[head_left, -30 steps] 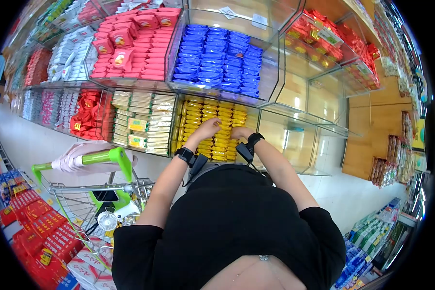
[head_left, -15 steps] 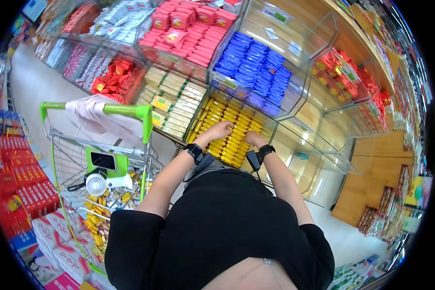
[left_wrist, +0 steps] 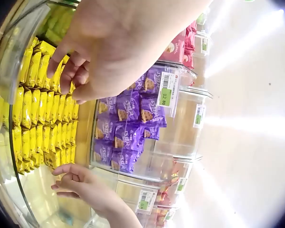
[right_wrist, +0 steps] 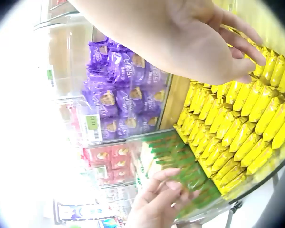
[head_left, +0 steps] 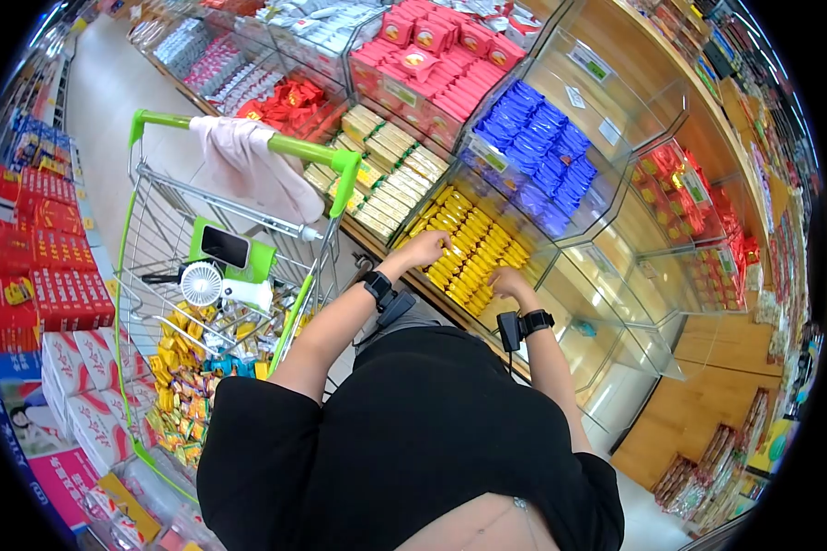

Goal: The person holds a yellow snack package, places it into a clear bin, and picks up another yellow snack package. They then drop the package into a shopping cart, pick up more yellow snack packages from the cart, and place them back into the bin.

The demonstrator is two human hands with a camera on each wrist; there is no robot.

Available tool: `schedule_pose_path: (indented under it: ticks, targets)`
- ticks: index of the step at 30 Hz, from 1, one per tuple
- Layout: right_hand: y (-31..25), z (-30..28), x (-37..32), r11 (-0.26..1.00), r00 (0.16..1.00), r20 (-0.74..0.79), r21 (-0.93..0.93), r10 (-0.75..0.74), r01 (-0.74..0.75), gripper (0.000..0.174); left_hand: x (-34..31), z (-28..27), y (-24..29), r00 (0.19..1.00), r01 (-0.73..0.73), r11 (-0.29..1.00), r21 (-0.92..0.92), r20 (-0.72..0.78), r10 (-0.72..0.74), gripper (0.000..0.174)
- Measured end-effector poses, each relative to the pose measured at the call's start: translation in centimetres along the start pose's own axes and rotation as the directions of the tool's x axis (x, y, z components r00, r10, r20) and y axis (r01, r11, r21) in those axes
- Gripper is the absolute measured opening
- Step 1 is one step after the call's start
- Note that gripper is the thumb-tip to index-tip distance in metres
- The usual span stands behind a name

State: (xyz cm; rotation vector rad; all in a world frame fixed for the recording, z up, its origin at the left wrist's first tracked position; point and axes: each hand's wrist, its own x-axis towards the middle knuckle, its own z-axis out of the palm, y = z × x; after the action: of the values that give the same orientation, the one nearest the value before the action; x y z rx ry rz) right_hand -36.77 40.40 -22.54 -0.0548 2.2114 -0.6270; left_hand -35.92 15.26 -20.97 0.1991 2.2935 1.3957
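Yellow packets [head_left: 469,253] lie in tight rows in a clear bin in front of the person. The left hand [head_left: 427,248] is over the left part of these rows; in the left wrist view this hand [left_wrist: 104,52] has loosely bent fingers and holds nothing visible. Over the right edge of the rows is the right hand [head_left: 510,282]. In the right wrist view the right hand [right_wrist: 204,42] has its fingers relaxed above the yellow packets [right_wrist: 242,118], with no packet seen in it. Whether the fingertips touch the packets cannot be told.
Blue-purple packets [head_left: 533,151] fill the bin behind, pink packets [head_left: 432,60] farther left. Pale packets with green ends [head_left: 386,174] adjoin the yellow ones. A cart [head_left: 239,142] with a cloth, phone, small fan and loose packets stands left. Clear bin walls surround the goods.
The head view has turned, so the bins appear farther right and tilted and more of the cart shows. Both hands stay over the yellow packets; the right hand lies somewhat farther from the left.
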Motion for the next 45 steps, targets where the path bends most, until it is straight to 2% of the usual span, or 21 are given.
schedule_pose_path:
  ticks: [2,4,6,8,10,11,14,15,18,20,22,26,27,31,34,36,39,45]
  targets:
    - [-0.7,-0.2,-0.9,0.997,0.999,0.008,-0.056,-0.045,0.045,0.02,-0.8,-0.1,-0.4,0.999,-0.011,1.0,-0.026,0.04,0.013,0.023]
    - [-1.6,-0.4,-1.9,0.994,0.994,0.05,0.045,-0.101,0.099,0.019,-2.1,0.3,-0.6,0.998,-0.06,0.998,-0.017,-0.007,0.059,0.024]
    - [-2.3,-0.3,-3.2,0.984,0.987,0.031,0.083,-0.159,0.156,0.018,-3.4,0.4,-0.7,1.0,-0.017,0.987,-0.16,-0.004,0.017,0.024]
    - [-3.2,0.0,-4.4,0.969,0.976,0.009,0.122,-0.216,0.214,0.017,-4.3,0.6,-1.6,0.998,-0.065,0.988,-0.14,-0.021,0.063,0.022]
    - [-4.2,0.6,-5.5,0.929,0.955,0.001,0.233,-0.295,0.287,0.017,-5.9,0.6,-1.4,0.994,-0.065,0.994,-0.093,-0.092,0.057,0.02]
    - [-4.6,1.0,-6.2,0.903,0.932,0.0,0.25,-0.362,0.35,0.019,-5.9,1.4,-3.0,0.987,-0.095,0.982,-0.163,-0.142,0.072,0.018]
    - [-6.0,2.5,-8.1,0.884,0.909,-0.032,0.221,-0.415,0.411,0.019,-8.8,1.2,-1.8,0.994,-0.065,0.99,-0.123,-0.101,0.052,0.014]
    - [-6.4,3.0,-8.6,0.865,0.881,-0.06,0.167,-0.47,0.473,0.016,-9.5,1.6,-1.8,0.994,-0.033,0.99,-0.137,-0.108,0.018,0.015]
    - [-7.5,4.7,-10.9,0.849,0.883,-0.057,0.254,-0.465,0.463,0.015,-12.2,2.6,-1.9,0.984,-0.056,0.981,-0.185,-0.176,0.023,0.015]
    - [-7.7,5.8,-11.8,0.836,0.871,-0.063,0.254,-0.487,0.486,0.014,-13.6,3.4,-2.3,0.98,-0.055,0.987,-0.151,-0.198,0.024,0.017]
    - [-7.9,6.9,-12.8,0.814,0.866,-0.027,0.327,-0.5,0.48,0.013,-15.4,4.0,-2.4,0.968,-0.118,0.988,-0.097,-0.232,0.092,0.018]
    - [-8.0,10.0,-13.5,0.817,0.854,0.014,0.299,-0.519,0.492,0.011,-19.2,5.0,-2.6,0.972,-0.04,0.995,-0.089,-0.236,0.018,0.019]
    - [-8.1,10.6,-13.5,0.786,0.814,0.031,0.28,-0.581,0.551,0.011,-20.3,5.2,-2.6,0.968,-0.027,0.996,-0.09,-0.252,0.004,0.019]
    - [-9.3,13.1,-14.4,0.753,0.772,0.093,0.317,-0.629,0.576,0.011,-24.2,6.0,-2.4,0.95,-0.012,0.995,-0.098,-0.313,-0.019,0.02]
    - [-10.6,14.0,-15.2,0.739,0.733,0.151,0.288,-0.663,0.609,0.011,-26.7,5.9,-1.8,0.938,0.008,0.996,-0.084,-0.346,-0.036,0.02]
    - [-11.6,14.1,-16.0,0.71,0.675,0.218,0.211,-0.705,0.672,0.011,-28.1,5.9,-1.5,0.928,0.023,0.997,-0.075,-0.368,-0.049,0.02]
    - [-12.8,14.6,-16.6,0.667,0.621,0.248,0.219,-0.744,0.712,0.014,-30.0,5.8,-1.2,0.915,0.011,0.994,-0.108,-0.4,-0.054,0.02]
    - [-15.3,15.6,-17.3,0.616,0.522,0.354,0.242,-0.776,0.75,0.016,-33.6,5.7,-0.2,0.9,0.094,0.972,-0.215,-0.399,-0.176,0.021]
